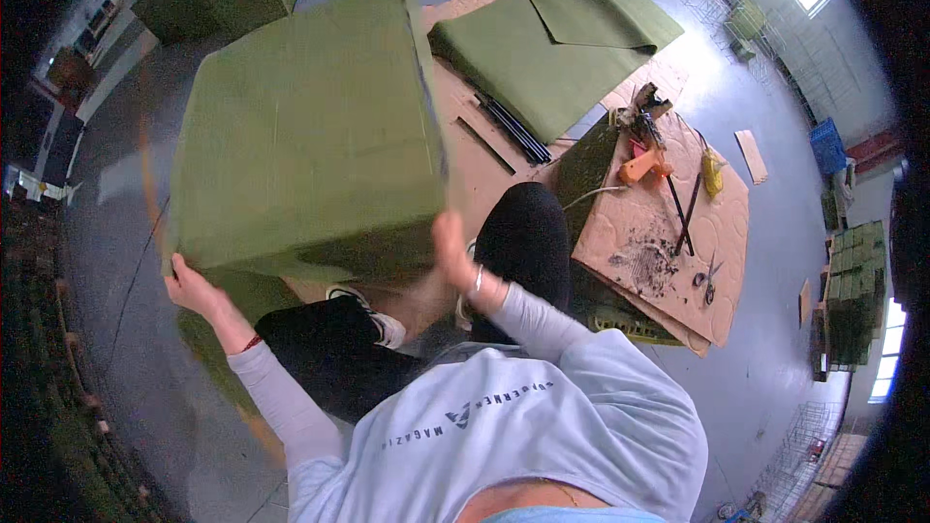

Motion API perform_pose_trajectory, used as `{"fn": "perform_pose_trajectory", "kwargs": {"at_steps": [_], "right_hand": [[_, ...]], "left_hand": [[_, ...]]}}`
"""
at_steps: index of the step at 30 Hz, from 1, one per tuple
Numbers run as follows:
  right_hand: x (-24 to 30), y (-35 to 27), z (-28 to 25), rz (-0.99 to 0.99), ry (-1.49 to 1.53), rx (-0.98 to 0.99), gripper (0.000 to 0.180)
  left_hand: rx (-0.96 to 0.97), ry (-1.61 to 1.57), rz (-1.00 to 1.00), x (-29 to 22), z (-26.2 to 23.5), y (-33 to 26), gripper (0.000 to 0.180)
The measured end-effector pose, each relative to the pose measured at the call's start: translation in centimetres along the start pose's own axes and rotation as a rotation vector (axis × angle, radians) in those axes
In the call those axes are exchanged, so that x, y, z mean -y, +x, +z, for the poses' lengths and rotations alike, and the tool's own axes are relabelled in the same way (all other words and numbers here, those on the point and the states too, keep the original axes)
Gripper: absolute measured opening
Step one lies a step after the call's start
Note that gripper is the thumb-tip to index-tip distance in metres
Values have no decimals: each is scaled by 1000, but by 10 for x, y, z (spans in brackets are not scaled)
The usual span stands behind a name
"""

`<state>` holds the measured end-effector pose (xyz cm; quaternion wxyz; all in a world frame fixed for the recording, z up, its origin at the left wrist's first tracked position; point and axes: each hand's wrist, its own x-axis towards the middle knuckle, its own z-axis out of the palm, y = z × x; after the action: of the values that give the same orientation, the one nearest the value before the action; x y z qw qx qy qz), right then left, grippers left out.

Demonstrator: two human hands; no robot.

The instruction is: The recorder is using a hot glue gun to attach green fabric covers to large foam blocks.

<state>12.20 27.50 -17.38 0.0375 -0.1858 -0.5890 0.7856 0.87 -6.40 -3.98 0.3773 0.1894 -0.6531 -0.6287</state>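
Left of centre in the frame, spanning the upper left quarter: a large olive-green box-shaped piece (310, 126), apparently of matt sheet material. Its near edge runs left to right just ahead of the person; the broad face extends from both hands toward the upper edge of the frame. Face roughly square as seen; no clear long axis, and lens bending makes this uncertain.

Left hand (197, 291): gripping the near left corner, thumb at the rim; the underside fingers are hidden. Right hand (451, 250): at the near right corner, raised beside the right-hand edge, blurred. Contact there cannot be settled, nor can its finger closure. So the left is the hand with evident hold; the right is close alongside, at the opposite end of the same near edge.

Surface: dull green with faint pale streaks, the right-hand edge bordered by a darker, blurred line. Below the near edge the green drops into shade, above the black-trousered legs (523, 242).

Upper centre, well apart from both hands: a flat olive-green sheet (523, 68) with a folded flap, thin black rods (513, 129) beside it.
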Motion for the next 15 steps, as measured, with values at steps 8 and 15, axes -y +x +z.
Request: {"fn": "perform_pose_trajectory", "kwargs": {"at_steps": [8, 15], "right_hand": [[127, 71, -86, -411, 271, -45, 63], [233, 97, -94, -854, -565, 215, 48]], "left_hand": [[157, 63, 111, 4, 0, -26, 46], [328, 925, 849, -60, 20, 4, 58]]}}
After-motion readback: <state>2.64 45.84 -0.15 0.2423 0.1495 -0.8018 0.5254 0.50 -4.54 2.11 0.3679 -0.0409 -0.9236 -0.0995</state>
